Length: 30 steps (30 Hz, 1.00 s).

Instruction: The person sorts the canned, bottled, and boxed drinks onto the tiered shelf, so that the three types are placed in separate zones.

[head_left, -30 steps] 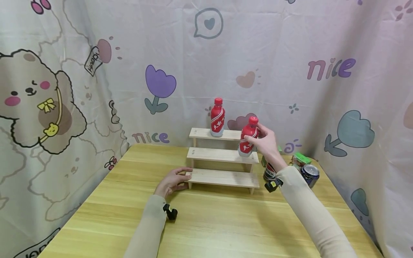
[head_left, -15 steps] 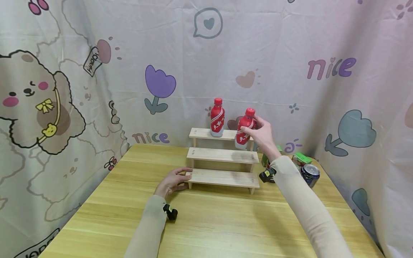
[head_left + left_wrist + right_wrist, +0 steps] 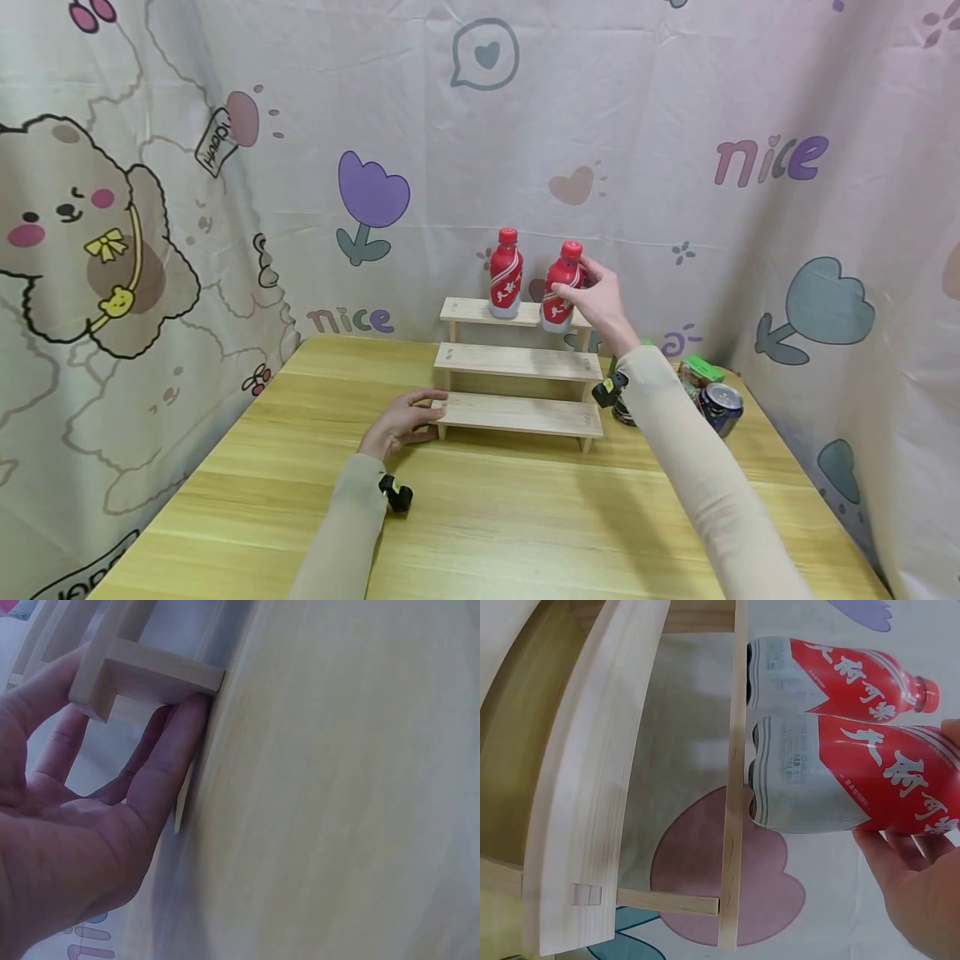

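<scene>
A three-tier wooden step stand [image 3: 517, 412] stands at the back of the table. My right hand [image 3: 600, 302] holds a red-capped cola bottle [image 3: 564, 272] by its upper part, over the right half of the top step. In the right wrist view the bottle's clear base is close to the top board [image 3: 733, 825]. A matching bottle [image 3: 506, 273] stands upright on that step, just to the left. My left hand [image 3: 397, 423] grips the left end of the lowest step; in the left wrist view its fingers [image 3: 169, 761] curl about the board and leg.
Right of the stand, partly behind my right arm, are a dark blue can [image 3: 722, 406], a green-topped package [image 3: 701, 369] and another dark can or bottle [image 3: 624, 412]. A printed curtain [image 3: 420, 108] hangs behind and beside the wooden table [image 3: 480, 517].
My right hand has lifted the bottle from near the middle step and moved it up and left to the top step, beside the other bottle. The left hand has stayed put.
</scene>
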Tool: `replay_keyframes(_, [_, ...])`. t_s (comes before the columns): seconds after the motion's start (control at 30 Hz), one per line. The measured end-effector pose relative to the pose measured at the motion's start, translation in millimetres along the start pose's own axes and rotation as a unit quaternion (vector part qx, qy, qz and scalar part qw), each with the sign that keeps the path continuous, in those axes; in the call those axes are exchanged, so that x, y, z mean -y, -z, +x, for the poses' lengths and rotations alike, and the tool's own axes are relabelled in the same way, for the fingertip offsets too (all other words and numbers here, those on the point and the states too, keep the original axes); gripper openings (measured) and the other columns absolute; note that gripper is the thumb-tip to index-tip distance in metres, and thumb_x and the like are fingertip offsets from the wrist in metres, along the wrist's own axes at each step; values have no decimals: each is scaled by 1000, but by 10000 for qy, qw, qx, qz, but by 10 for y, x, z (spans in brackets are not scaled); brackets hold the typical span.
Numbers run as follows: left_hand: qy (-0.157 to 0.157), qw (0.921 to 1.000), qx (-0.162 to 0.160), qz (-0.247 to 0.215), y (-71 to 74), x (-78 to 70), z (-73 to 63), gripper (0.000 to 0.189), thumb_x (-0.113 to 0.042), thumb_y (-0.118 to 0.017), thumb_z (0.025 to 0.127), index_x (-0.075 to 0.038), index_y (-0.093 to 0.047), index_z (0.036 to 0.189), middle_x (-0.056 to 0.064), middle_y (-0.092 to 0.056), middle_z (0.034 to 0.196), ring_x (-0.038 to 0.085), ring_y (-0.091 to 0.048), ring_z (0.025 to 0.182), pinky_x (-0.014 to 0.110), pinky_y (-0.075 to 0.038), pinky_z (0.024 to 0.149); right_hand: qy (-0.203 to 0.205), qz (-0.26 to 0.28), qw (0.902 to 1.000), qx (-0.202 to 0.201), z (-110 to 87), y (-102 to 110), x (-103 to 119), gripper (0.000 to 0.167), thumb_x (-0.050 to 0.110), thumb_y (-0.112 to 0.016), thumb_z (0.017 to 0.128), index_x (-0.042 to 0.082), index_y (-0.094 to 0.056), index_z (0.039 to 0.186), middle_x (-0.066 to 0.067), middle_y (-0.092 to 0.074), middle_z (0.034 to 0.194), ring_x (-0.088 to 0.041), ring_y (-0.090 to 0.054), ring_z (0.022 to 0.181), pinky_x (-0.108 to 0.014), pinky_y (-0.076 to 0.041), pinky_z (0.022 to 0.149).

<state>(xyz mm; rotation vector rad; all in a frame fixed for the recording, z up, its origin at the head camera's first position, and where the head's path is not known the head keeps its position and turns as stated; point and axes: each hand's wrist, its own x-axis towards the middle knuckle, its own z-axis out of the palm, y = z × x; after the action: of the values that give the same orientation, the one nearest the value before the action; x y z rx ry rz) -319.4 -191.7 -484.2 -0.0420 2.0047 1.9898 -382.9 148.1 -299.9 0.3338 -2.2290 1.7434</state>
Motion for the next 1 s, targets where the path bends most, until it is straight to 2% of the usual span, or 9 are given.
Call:
replay_keyframes(0.2, [20,10000,-65,-52,-11,0,-8,39,-13,-69,92,-13,-62,130,12,-53,124,20,-58,103,47,-55,94,95,-66,9999,49,114,-38,-43,68,20,-76,85,17,-47,147,-14,-60,133,-25,-57,119,-42,-47,105])
replay_keyframes(0.5, [-17,10000,-78,0,-4,8,-19,38,-15,-70,91,-13,-62,129,13,-53,127,21,-58,105,48,-54,94,37,126,9999,25,232,-93,-53,68,15,-75,85,16,-46,147,-15,-58,134,-24,-56,118,-46,-49,103])
replay_keyframes(0.8, [44,9999,-110,-52,-17,17,2,38,-13,-69,91,-13,-63,129,12,-55,121,20,-60,100,45,-56,92,-23,121,9997,229,324,-102,-87,71,12,-74,84,17,-44,148,-15,-58,136,-25,-56,119,-47,-51,100])
replay_keyframes(1.0, [45,9999,-151,-30,-19,14,-1,38,-14,-70,91,-14,-63,128,12,-54,125,20,-59,103,46,-55,93,-156,138,9989,418,358,-107,-74,69,14,-73,86,20,-44,148,-13,-58,135,-25,-56,118,-51,-54,95])
